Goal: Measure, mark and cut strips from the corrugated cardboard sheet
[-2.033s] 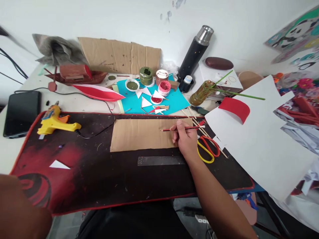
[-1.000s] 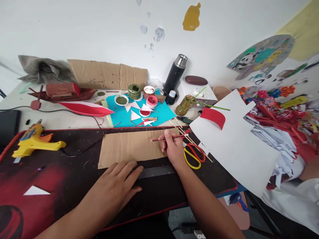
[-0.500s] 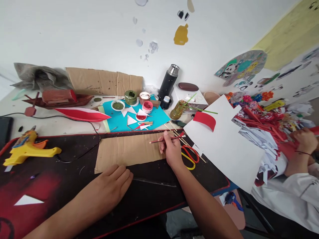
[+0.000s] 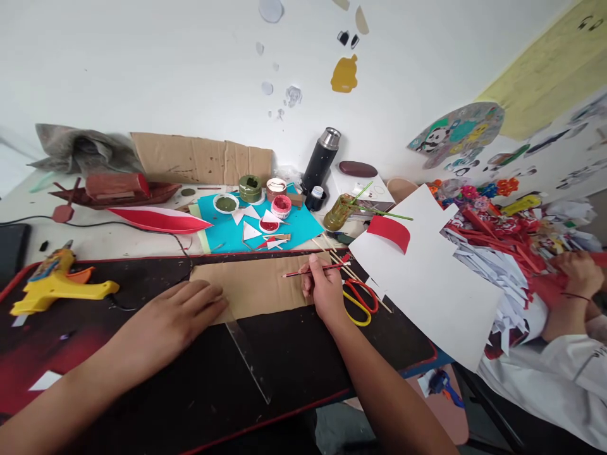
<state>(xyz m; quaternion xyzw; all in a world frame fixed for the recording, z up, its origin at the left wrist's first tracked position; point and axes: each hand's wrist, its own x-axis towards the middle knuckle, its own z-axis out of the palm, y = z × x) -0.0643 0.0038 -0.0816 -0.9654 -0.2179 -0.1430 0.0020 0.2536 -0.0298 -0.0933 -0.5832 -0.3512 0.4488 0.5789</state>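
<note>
A strip of brown cardboard [image 4: 258,287] lies flat on the dark table mat. My left hand [image 4: 173,319] is closed over one end of a clear ruler [image 4: 249,361] at the cardboard's left end, and the ruler slants down toward the mat's near edge. Part of the ruler is hidden under the fingers. Over the cardboard's right end, my right hand [image 4: 326,292] holds a dark red pencil [image 4: 294,273], its tip pointing left just above the surface. Scissors [image 4: 363,302] with red and yellow handles lie right beside that hand, near several thin sticks [image 4: 339,258].
A yellow glue gun [image 4: 61,284] with a cord lies left. Behind are a red paper boat shape [image 4: 161,220], a brown model boat [image 4: 116,191], paint pots [image 4: 250,188] on blue paper [image 4: 213,237] and a black flask [image 4: 322,158]. White paper [image 4: 427,291] and another person's hand [image 4: 576,272] are right.
My left hand has moved left and up onto the cardboard's left end. The ruler has swung from nearly level to a steep slant. My right hand with the pencil has hardly moved.
</note>
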